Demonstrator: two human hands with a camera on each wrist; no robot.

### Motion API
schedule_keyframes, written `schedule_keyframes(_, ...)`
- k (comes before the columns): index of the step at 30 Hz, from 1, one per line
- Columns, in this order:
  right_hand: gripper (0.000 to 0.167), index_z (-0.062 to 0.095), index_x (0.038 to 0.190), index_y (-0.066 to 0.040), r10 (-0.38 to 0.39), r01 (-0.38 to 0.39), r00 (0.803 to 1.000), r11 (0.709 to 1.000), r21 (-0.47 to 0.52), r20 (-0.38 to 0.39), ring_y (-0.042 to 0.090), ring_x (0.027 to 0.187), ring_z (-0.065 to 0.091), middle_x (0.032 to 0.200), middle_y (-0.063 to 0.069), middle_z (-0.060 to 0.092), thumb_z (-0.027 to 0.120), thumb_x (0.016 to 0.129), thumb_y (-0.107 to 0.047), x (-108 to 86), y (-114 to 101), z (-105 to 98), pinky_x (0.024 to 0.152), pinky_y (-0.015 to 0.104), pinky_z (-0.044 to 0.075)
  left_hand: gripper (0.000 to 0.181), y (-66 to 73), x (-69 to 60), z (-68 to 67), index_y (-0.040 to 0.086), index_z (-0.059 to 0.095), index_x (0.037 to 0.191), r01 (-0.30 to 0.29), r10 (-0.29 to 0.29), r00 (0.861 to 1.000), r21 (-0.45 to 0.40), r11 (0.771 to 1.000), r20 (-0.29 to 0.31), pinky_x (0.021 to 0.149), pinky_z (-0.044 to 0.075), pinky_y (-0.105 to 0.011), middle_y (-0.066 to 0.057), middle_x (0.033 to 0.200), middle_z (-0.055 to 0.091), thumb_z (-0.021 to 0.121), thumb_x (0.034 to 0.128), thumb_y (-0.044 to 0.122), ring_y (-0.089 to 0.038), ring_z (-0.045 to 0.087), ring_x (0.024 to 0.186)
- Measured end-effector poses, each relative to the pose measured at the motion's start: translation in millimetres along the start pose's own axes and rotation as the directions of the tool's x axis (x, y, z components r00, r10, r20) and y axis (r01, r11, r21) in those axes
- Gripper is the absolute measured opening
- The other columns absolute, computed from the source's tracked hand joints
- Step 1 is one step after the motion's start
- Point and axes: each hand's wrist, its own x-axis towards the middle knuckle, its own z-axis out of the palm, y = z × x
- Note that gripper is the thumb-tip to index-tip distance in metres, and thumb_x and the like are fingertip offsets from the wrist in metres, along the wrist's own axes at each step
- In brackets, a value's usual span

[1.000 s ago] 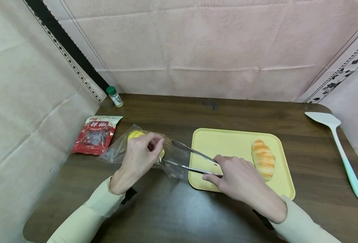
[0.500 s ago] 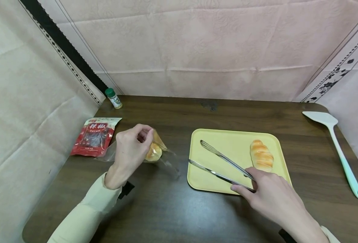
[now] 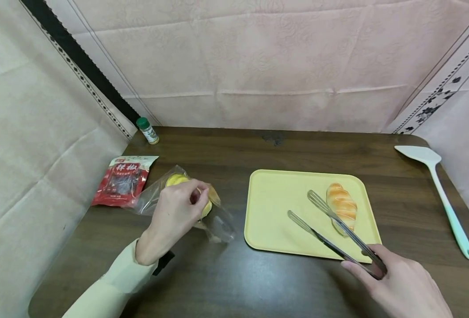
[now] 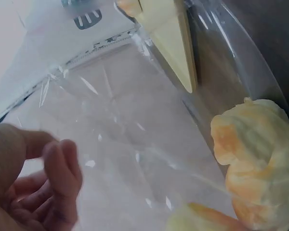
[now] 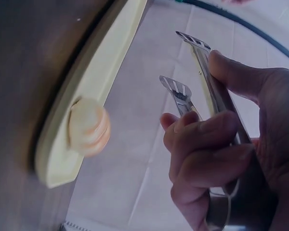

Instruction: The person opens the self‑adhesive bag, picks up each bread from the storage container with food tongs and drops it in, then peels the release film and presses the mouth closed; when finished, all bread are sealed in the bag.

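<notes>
My left hand (image 3: 174, 210) pinches the upper edge of a clear plastic bag (image 3: 150, 198) between thumb and fingertips. Inside the bag, pale golden bread (image 4: 260, 166) shows at the right of the left wrist view; the hand partly covers it in the head view. My right hand (image 3: 405, 278) grips metal tongs (image 3: 331, 213), whose two arms stand apart with nothing between their tips. The tongs extend over the yellow tray (image 3: 274, 207), one arm crossing in front of a striped bread roll (image 3: 342, 203) on the tray's right side. In the right wrist view, fingers curl round the tongs' handle (image 5: 226, 103).
A red and white food packet (image 3: 123, 182) lies at the left beside the bag. Behind it stands a small green-capped bottle (image 3: 148, 130). A spatula (image 3: 443, 194) with a pale green handle lies right of the tray. Cloth-covered walls (image 3: 274, 66) bound the table.
My right hand has drawn the tongs rightward, from the bag to above the tray. The left hand moved slightly up, then back down, still pinching the bag.
</notes>
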Motion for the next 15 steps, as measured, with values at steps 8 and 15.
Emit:
schedule_keyframes(8, 0.046, 0.063, 0.090, -0.020, 0.157, -0.159, 0.985, 0.987, -0.018, -0.075, 0.002, 0.056, 0.034, 0.064, -0.008, 0.041, 0.086, 0.086, -0.060, -18.9, 15.1, 2.6, 0.060, 0.026, 0.024, 0.010, 4.0, -9.6, -0.6, 0.012, 0.076, 0.084, -0.029, 0.011, 0.982, 0.088, 0.996, 0.191, 0.048, 0.037, -0.020, 0.005, 0.064, 0.059, 0.085, 0.0890, 0.009, -0.005, 0.044, 0.054)
schedule_keyframes(15, 0.054, 0.056, 0.074, -0.016, 0.224, -0.220, 0.927, 0.974, 0.049, -0.300, 0.000, 0.053, 0.027, 0.057, -0.010, 0.037, 0.085, 0.082, -0.061, -36.0, 20.8, 10.8, 0.054, 0.026, 0.021, 0.010, -10.9, -9.5, 5.7, 0.012, 0.076, 0.086, -0.012, 0.018, 0.941, -0.021, 1.000, 0.337, 0.049, 0.036, -0.020, 0.007, 0.064, 0.056, 0.083, 0.0910, 0.008, -0.003, 0.044, 0.055)
